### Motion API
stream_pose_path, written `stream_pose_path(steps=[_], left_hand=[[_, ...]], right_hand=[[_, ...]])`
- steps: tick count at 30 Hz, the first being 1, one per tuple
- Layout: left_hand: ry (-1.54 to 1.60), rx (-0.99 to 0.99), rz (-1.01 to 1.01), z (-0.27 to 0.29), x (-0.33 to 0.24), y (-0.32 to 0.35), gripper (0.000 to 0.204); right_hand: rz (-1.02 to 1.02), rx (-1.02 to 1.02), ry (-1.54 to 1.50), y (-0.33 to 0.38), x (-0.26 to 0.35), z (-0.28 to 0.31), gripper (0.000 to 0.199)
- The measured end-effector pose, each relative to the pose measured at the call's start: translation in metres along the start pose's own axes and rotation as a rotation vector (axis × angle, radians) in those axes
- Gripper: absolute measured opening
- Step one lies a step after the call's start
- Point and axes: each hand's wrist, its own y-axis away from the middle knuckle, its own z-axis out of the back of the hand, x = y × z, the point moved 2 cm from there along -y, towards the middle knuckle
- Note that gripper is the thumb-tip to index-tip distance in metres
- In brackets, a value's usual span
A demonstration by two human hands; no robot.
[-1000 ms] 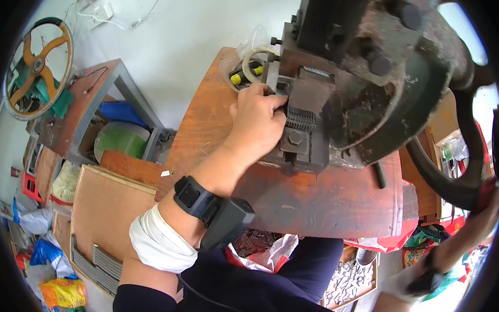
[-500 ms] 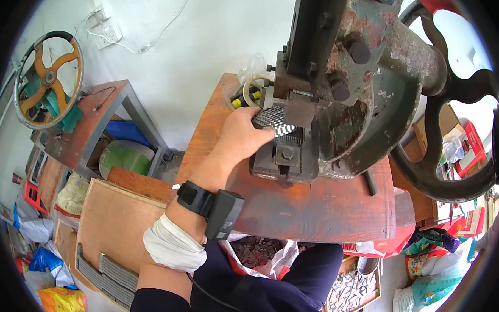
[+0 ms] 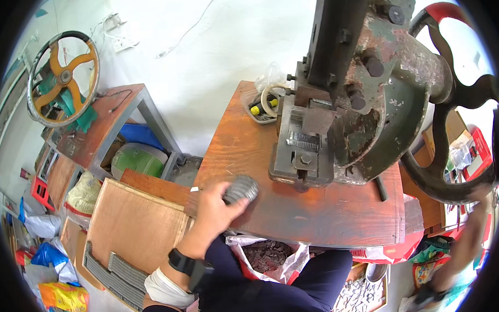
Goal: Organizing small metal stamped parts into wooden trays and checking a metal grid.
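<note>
left hand (image 3: 215,209) grips a grey ribbed metal piece (image 3: 241,188) at the near left edge of the wooden counter (image 3: 317,214), fingers wrapped over it, clear of the press (image 3: 336,125) die, likely so the piece sits away from the tool. right hand (image 3: 481,194) looks closed on the big flywheel (image 3: 452,143) rim, blurred. half a second back the left hand was up at the die; now it is pulled back with the piece.

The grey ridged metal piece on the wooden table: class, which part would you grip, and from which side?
Grip the ridged metal piece by its rounded rim, coming from above on the near-left side, as the left hand does. It probably lies flat on the table, with the press crowding its right.
</note>
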Motion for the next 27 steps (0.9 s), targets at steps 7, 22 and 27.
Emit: stream_pose_path(steps=[7,22,27], left_hand=[[-0.5,0.096,-0.397,-0.031,-0.02,0.021,0.051],[1.47,0.165,0.634,-0.023,-0.018,0.036,0.046],[1.729,0.415,0.834,-0.031,-0.011,0.068,0.057]], right_hand=[[-0.034,0.547,-0.064,0.129,-0.032,-0.119,0.017],[-0.048,0.445,-0.057,0.146,-0.032,-0.141,0.012],[-0.022,0.455,0.014,0.149,-0.037,-0.146,0.009]])
